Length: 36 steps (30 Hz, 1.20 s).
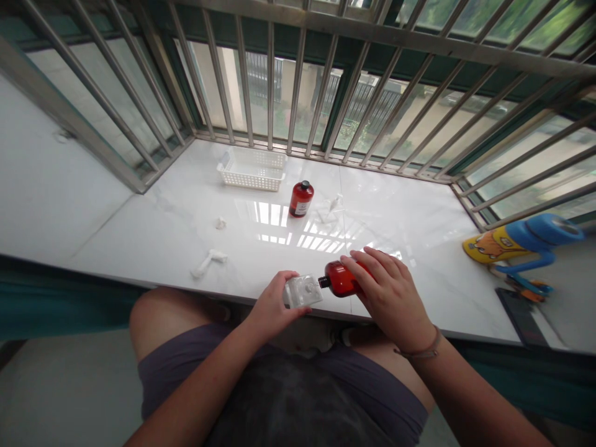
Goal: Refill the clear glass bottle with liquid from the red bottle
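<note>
My right hand (388, 292) is closed round a small red bottle (339, 278), tipped on its side with its dark neck pointing left. My left hand (275, 304) grips a small clear plastic bottle (302, 290), its mouth meeting the red bottle's neck. Both are held over the near edge of the white marble sill (177, 223). A second red bottle (300, 198) with a black cap stands upright farther back.
A white plastic basket (252, 168) sits by the metal window bars (298, 74). Crumpled white bits (208, 262) and another small white bit (220, 223) lie at left. A clear wrapper (329, 208) lies beside the standing bottle. A blue and yellow toy (521, 239) and a dark phone (521, 316) are at right.
</note>
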Motion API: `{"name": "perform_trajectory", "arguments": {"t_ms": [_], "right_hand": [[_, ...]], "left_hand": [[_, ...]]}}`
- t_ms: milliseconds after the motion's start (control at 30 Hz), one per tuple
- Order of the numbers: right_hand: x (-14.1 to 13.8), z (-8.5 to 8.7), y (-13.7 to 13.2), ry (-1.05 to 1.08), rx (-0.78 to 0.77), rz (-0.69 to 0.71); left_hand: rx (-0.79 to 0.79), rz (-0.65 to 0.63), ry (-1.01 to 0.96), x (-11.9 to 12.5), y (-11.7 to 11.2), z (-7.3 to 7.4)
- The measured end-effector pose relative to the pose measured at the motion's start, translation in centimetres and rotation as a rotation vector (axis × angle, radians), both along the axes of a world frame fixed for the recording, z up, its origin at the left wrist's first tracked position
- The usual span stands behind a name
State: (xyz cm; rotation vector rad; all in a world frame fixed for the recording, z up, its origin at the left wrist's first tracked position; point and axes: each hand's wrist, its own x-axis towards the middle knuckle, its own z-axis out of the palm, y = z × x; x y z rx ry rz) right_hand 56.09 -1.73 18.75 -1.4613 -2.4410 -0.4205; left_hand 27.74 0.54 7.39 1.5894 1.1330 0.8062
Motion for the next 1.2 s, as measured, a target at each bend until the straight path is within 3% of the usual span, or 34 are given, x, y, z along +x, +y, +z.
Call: {"name": "perform_trajectory", "arguments": {"t_ms": [1200], "right_hand": [[0.19, 0.38, 0.02, -0.046, -0.010, 0.008]], "left_hand": [[0.016, -0.015, -0.003, 0.06, 0.09, -0.43]]}}
